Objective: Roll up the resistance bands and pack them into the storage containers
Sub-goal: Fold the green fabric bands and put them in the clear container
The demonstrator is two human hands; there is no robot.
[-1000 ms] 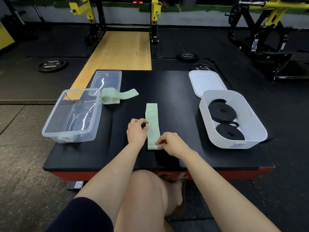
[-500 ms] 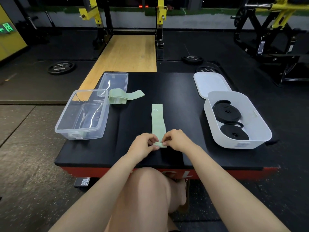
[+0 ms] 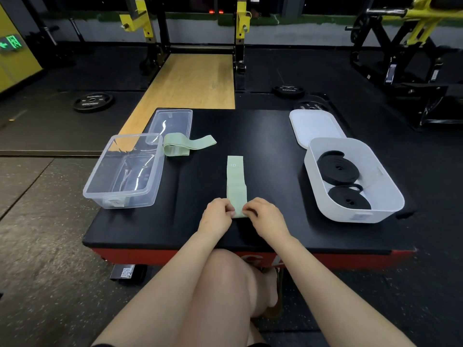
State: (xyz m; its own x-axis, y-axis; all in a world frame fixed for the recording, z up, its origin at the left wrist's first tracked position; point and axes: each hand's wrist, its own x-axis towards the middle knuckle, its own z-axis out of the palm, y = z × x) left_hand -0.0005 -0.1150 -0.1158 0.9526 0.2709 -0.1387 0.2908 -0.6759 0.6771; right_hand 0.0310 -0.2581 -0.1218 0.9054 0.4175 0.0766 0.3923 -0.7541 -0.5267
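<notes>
Pinching near end of flat pale-green fabric resistance band (image 3: 235, 182) w/ both hands: left hand (image 3: 216, 215) on left edge, right hand (image 3: 264, 216) on right edge, fingers (image 3: 229, 209) curled round band's end. Band lying lengthwise at mid black padded desk (image 3: 263, 146), far end w/ small printed mark pointing away. Second pale-green band (image 3: 184, 145) lying loosely folded at desk's far left, just beside clear plastic lid (image 3: 172, 121). Clear rectangular plastic container (image 3: 100, 189) sitting at left edge, overhanging a bit. White oval plastic bin (image 3: 390, 196) at right holding two coiled black rubber bands (image 3: 338, 169), white lid (image 3: 313, 126) lying behind it, touching. Bare knee showing below desk edge.
</notes>
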